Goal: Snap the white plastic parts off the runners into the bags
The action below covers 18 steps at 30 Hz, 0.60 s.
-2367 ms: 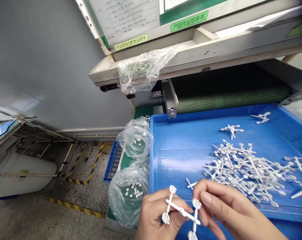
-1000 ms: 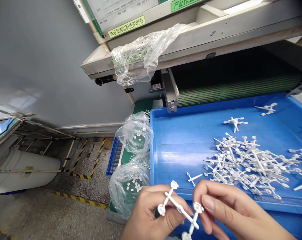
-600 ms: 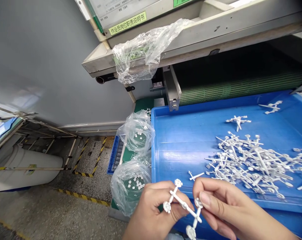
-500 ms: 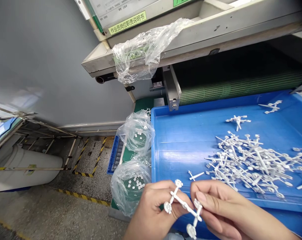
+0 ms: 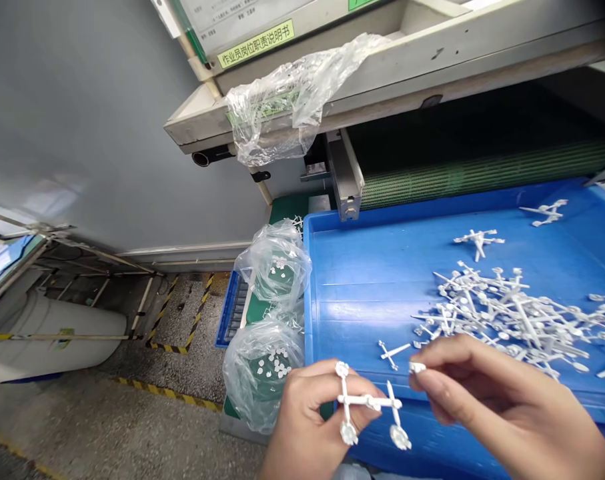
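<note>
Between thumb and fingers, my left hand [image 5: 309, 413] grips a white plastic sprue [image 5: 369, 401] near its middle. Round parts hang on three of the sprue's arm ends; the fourth, the upper right, ends in a bare tip. To the right, my right hand [image 5: 487, 400] pinches a small white round part [image 5: 416, 367] between thumb and forefinger, apart from the sprue. Just beyond the hands, a single sprue [image 5: 394, 353] lies in the blue tray [image 5: 367, 280]. A tangled pile of white sprues [image 5: 512, 313] spreads over the tray's right side.
Clear plastic bags [image 5: 265, 380] with small white round parts stand left of the tray on a green surface. A green conveyor belt [image 5: 482, 180] runs behind the tray. A shelf [image 5: 407, 77] with a plastic bag [image 5: 292, 100] draped over it hangs above.
One round part has come off the sprue's upper right arm. My right hand has moved right and up with it, while my left hand has turned the sprue slightly.
</note>
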Tool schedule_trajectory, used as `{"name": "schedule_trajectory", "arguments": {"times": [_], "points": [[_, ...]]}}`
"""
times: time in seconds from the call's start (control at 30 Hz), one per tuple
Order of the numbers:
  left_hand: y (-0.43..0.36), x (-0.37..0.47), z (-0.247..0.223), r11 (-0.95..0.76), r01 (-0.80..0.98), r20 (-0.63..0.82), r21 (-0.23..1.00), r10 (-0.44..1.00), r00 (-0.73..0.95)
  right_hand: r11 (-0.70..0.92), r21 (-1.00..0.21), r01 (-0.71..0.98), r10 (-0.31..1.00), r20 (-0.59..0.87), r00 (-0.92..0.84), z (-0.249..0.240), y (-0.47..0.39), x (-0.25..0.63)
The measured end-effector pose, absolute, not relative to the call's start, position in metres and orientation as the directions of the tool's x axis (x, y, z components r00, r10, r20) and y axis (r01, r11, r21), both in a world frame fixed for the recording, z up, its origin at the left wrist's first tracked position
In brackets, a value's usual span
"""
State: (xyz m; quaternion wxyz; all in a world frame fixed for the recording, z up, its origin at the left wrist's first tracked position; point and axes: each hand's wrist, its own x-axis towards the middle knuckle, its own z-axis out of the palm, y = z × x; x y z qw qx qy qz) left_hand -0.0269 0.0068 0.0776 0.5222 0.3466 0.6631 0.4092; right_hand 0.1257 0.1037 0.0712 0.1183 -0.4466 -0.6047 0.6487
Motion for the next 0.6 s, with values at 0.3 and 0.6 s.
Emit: {"name": "schedule_trajectory", "arguments": {"times": [0.3,0.6], "points": [[0.010,-0.025,0.077,0.368,0.110,-0.318,0.923,0.893,-0.319,-0.787,-0.602,0.132,0.447,-0.705,-0.551,0.059,0.107,0.125],[0.011,-0.023,0.078,0.361,0.136,-0.292,0.922,0.883,-0.366,-0.801,-0.571,0.179,0.364,-0.702,-0.613,0.053,0.104,0.125]]}}
